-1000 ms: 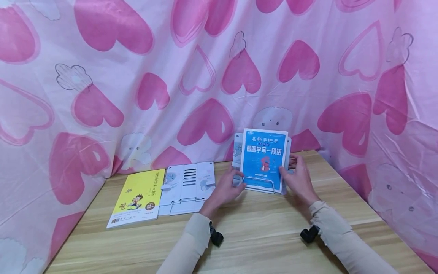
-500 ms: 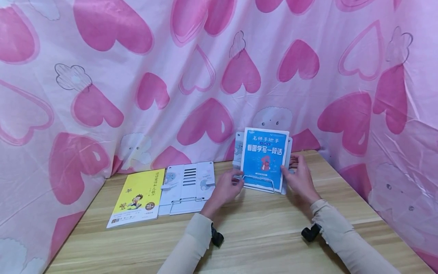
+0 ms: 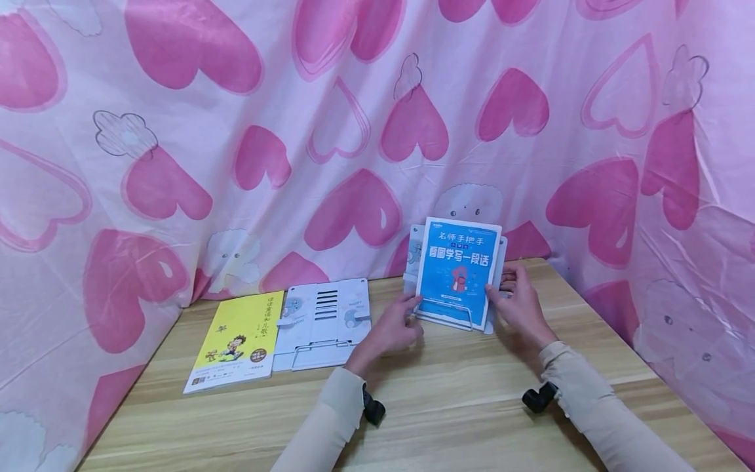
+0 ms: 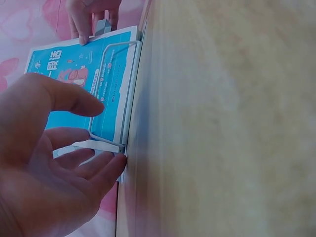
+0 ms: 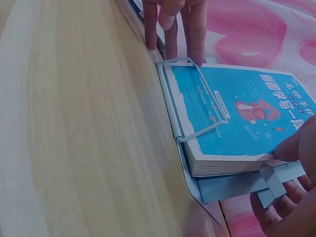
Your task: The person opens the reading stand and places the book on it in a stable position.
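Observation:
A blue-covered book (image 3: 457, 272) leans upright on a white book stand (image 3: 413, 262), its lower part behind a wire page holder (image 5: 207, 128). My right hand (image 3: 519, 305) grips the right side, thumb on the book's edge and fingers around the stand's side clip (image 5: 270, 185). At the lower left corner is my left hand (image 3: 394, 328), fingertips against the edge of book and stand. In the left wrist view, its thumb (image 4: 81, 101) stands apart from the fingers, in front of the cover.
To the left, a second white book stand (image 3: 324, 321) lies on the wooden table (image 3: 448, 406) with its wire holder folded down. Beside it lies a yellow book (image 3: 238, 334). A pink heart-patterned curtain (image 3: 354, 118) hangs behind and at both sides.
The stand with the blue book has shifted slightly right and back, the right hand moving along with it. The left thumb has come away from the wire holder.

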A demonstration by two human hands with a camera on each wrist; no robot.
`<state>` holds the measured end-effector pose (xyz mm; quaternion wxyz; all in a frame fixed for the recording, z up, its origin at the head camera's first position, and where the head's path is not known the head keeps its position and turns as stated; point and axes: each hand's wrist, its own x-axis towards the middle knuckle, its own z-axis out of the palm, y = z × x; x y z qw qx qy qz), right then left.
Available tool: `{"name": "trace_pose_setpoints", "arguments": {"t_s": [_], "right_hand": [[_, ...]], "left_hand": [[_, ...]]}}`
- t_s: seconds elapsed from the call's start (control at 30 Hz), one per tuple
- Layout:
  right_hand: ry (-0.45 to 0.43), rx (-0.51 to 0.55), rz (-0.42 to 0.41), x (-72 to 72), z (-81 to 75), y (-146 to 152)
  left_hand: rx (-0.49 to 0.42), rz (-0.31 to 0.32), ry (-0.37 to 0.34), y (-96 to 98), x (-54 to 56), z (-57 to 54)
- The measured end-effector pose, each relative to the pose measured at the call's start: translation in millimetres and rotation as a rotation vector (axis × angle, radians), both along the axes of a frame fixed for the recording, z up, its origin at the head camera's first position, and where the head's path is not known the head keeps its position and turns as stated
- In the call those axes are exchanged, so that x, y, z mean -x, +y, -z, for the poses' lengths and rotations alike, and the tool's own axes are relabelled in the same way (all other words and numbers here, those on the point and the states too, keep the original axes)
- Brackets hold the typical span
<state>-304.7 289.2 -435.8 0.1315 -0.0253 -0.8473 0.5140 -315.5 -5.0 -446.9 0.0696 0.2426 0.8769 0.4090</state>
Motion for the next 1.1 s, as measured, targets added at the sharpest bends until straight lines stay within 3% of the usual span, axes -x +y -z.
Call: {"name": "trace_pose_setpoints", "arguments": {"t_s": [0.2, 0.43, 0.57, 0.7, 0.87, 1.0, 1.1], "right_hand": [[-0.001, 0.002, 0.007, 0.0, -0.1, 0], [0.054, -0.004, 0.065, -0.1, -2.6, -4], [0.151, -0.064, 0.169, -0.3, -2.7, -9], [0.331, -0.124, 0.228, 0.4, -2.0, -18], [0.546, -0.212, 0.149, -3.6, 0.3, -35], [0.589, -0.265, 0.037, -10.0, 3.4, -54], [0.571, -0.292, -0.063, -14.7, 5.4, -70]], "left_hand": [[-0.002, 0.015, -0.015, 0.9, -1.7, -0.8], [-0.026, -0.026, -0.019, 3.1, -2.5, -3.5], [-0.04, -0.064, -0.001, 1.0, -2.9, -5.8], [-0.096, -0.104, 0.003, -6.1, -4.5, -10.8], [-0.13, -0.135, 0.029, -19.5, -8.7, -16.7], [-0.134, -0.167, 0.08, -36.5, -13.1, -18.6], [-0.132, -0.19, 0.116, -50.6, -15.8, -17.1]]}}
